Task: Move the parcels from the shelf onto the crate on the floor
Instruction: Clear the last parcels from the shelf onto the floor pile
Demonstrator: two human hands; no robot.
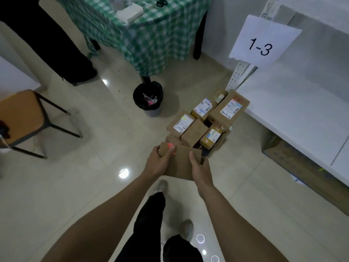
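Parcel (179,163) gripped between left hand (156,163), right hand (200,167).

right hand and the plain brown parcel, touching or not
Touching. The head view shows the right hand gripping the brown parcel, thumb on its top face.

Near the middle, a parcel (179,164) gripped between left hand (155,164) on its left edge and right hand (200,168) on its right edge, just before a pile of parcels (204,120) on the floor (94,176). Right of the pile, just beside it, a shelf (294,110), with a sign (264,38) above its far left corner and a box (296,163) beneath. Behind and left of the pile, a bin (148,100); behind that, a table (147,35). Far left, a chair (24,114).
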